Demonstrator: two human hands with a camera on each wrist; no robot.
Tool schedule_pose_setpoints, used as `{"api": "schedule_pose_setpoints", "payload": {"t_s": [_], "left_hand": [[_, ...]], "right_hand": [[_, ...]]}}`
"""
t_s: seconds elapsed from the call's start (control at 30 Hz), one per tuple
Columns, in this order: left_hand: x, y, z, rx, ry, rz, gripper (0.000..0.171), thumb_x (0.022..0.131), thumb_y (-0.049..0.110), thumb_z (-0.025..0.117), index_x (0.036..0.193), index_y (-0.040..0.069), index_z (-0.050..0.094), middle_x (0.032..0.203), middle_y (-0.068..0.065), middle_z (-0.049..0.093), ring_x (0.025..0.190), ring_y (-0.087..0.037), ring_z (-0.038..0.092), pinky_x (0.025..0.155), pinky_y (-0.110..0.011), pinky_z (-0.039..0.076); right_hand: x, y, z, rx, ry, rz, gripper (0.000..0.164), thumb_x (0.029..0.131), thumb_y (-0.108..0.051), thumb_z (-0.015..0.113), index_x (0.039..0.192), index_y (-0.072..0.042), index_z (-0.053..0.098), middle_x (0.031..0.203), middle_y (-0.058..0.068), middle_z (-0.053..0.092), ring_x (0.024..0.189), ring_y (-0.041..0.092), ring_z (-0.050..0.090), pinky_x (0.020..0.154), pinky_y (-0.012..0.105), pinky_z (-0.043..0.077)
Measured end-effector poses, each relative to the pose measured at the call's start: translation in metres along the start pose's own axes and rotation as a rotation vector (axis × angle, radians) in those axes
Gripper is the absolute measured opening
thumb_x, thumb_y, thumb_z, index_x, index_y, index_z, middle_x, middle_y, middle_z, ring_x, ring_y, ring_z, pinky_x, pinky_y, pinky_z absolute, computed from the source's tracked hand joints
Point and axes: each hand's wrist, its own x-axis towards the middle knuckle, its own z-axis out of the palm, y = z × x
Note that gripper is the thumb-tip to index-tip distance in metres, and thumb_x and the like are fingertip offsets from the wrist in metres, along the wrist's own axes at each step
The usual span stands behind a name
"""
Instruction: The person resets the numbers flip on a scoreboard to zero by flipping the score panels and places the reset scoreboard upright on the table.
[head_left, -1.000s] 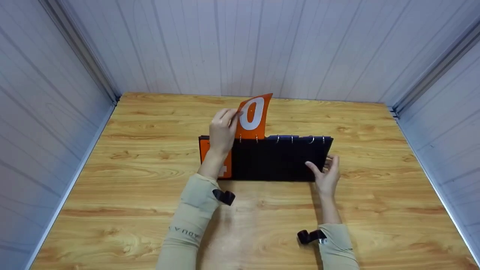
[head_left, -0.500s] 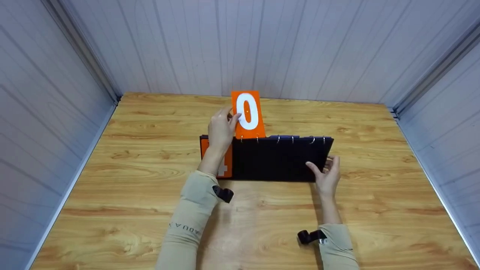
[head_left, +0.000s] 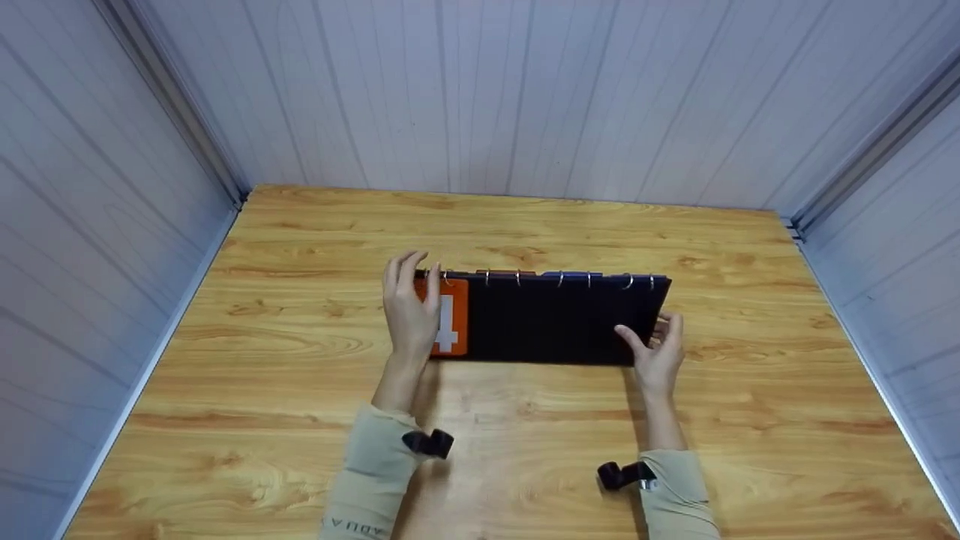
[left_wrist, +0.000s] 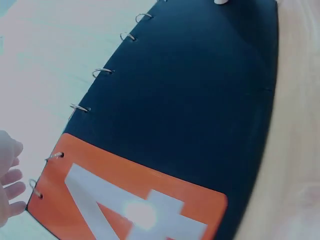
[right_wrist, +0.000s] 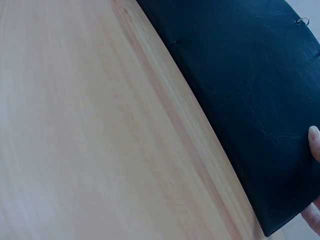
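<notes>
1. One black ring-bound board [head_left: 551,322] is standing tilted on the counter [head_left: 525,450], occupying the centre of the frame.
2. The board is probably handling as light and stiff; its smooth cover is likely offering only moderate grip, so the short side edges are serving best as holding points.
3. The orange card [head_left: 460,306], lying at the board's left end, is likely bending easily; its metal rings [left_wrist: 104,70] are looking unsuitable for gripping.
4. The right hand [head_left: 657,361], right of centre, is pinching the board's right edge, thumb in front, fingers behind.
5. The left hand [head_left: 411,315] is pointing upward at the board's upper left corner, fingers spread; contact is remaining unclear.
6. Both sleeves [head_left: 367,472] are entering from the lower frame edge.
</notes>
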Motion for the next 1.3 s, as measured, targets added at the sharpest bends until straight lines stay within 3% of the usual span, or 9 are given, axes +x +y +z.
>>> {"api": "schedule_pose_setpoints", "payload": {"t_s": [0.17,0.33,0.43,0.57,0.73,0.87,1.1,1.3], "left_hand": [[-0.022,-0.006,-0.010,-0.022,0.051,-0.049,0.025,0.081,0.006,0.063,0.103,-0.005,0.056,0.103,-0.014,0.051,0.099,-0.026,0.048,0.088,-0.035,0.038],[-0.040,-0.014,-0.016,-0.035,0.006,-0.171,0.033,0.079,0.006,0.066,0.107,-0.005,0.053,0.104,-0.015,0.050,0.096,-0.027,0.048,0.085,-0.038,0.040],[-0.047,-0.019,-0.018,-0.027,-0.026,-0.258,0.037,0.078,0.010,0.068,0.109,-0.003,0.052,0.104,-0.014,0.051,0.094,-0.027,0.049,0.083,-0.038,0.040],[-0.053,-0.026,-0.018,-0.016,-0.052,-0.348,0.043,0.075,0.016,0.071,0.108,-0.002,0.052,0.098,-0.012,0.052,0.089,-0.025,0.050,0.078,-0.034,0.042],[-0.053,-0.034,-0.017,-0.010,-0.063,-0.438,0.045,0.069,0.018,0.075,0.103,-0.003,0.053,0.089,-0.011,0.052,0.080,-0.023,0.051,0.074,-0.032,0.043],[-0.051,-0.039,-0.016,-0.023,-0.067,-0.512,0.039,0.067,0.013,0.076,0.096,-0.003,0.054,0.081,-0.011,0.054,0.073,-0.022,0.052,0.068,-0.029,0.044],[-0.049,-0.041,-0.020,-0.057,-0.017,-0.511,0.029,0.063,0.006,0.078,0.080,-0.003,0.057,0.071,-0.011,0.057,0.064,-0.019,0.053,0.059,-0.021,0.043],[-0.051,-0.035,-0.027,-0.011,-0.078,-0.479,0.022,0.067,0.007,0.075,0.078,-0.002,0.059,0.072,-0.011,0.060,0.065,-0.020,0.055,0.062,-0.027,0.046]], "right_hand": [[-0.001,0.006,0.000,-0.012,0.006,-0.023,0.056,0.063,-0.017,0.080,0.103,0.000,0.044,0.080,0.007,0.055,0.071,0.011,0.048,0.060,0.017,0.042],[-0.001,0.011,0.000,-0.014,0.012,-0.055,0.056,0.063,-0.017,0.080,0.104,-0.001,0.044,0.080,0.006,0.055,0.070,0.006,0.048,0.059,0.015,0.042],[-0.002,0.000,-0.001,0.006,0.005,-0.034,0.055,0.064,-0.012,0.079,0.104,0.003,0.045,0.081,0.011,0.056,0.071,0.012,0.049,0.060,0.017,0.042],[-0.003,-0.011,-0.003,0.021,-0.006,0.002,0.054,0.064,-0.007,0.078,0.104,0.006,0.044,0.082,0.015,0.056,0.072,0.019,0.049,0.060,0.018,0.041],[-0.001,0.009,0.000,0.019,0.012,-0.041,0.055,0.063,-0.013,0.080,0.104,0.002,0.045,0.079,0.002,0.055,0.070,0.011,0.050,0.057,0.017,0.042],[-0.002,0.006,0.000,0.040,0.015,-0.029,0.054,0.063,-0.012,0.080,0.103,0.001,0.046,0.079,0.005,0.055,0.069,0.012,0.049,0.057,0.017,0.041],[-0.002,-0.004,-0.002,0.028,-0.009,0.022,0.054,0.064,-0.008,0.078,0.104,0.004,0.045,0.082,0.015,0.056,0.072,0.017,0.049,0.060,0.017,0.042],[-0.002,-0.004,-0.002,0.015,-0.006,0.018,0.054,0.064,-0.010,0.078,0.105,0.003,0.045,0.083,0.015,0.056,0.073,0.017,0.049,0.060,0.018,0.042]]}}
